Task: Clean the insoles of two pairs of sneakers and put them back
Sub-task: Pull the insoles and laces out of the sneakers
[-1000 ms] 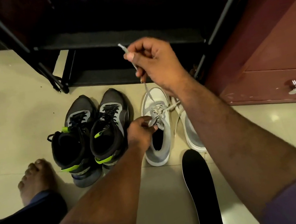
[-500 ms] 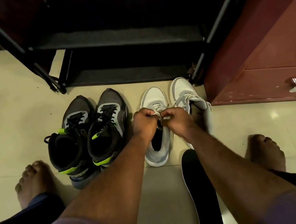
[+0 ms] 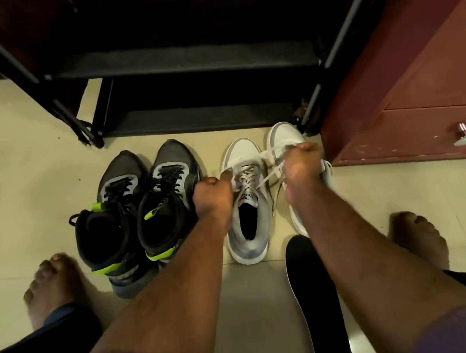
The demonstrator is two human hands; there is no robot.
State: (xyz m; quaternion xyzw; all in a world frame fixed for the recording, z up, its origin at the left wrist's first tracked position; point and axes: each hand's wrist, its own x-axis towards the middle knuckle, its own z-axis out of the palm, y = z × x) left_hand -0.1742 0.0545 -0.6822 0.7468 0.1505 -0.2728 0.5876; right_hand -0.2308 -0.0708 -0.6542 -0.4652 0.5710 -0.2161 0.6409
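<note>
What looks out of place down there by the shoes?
One black insole lies loose on the floor tile, behind the white sneakers, instead of inside a shoe. Both hands, left hand and right hand, pull laces of the white sneaker, so it seems mid-tying. The red cabinet shows scuffed paint.

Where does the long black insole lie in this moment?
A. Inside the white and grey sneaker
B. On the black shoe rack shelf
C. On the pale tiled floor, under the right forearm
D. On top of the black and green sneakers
C: the long black insole lies flat on the pale tiled floor, near the heel of the white and grey sneaker, partly covered by the right forearm.
</note>
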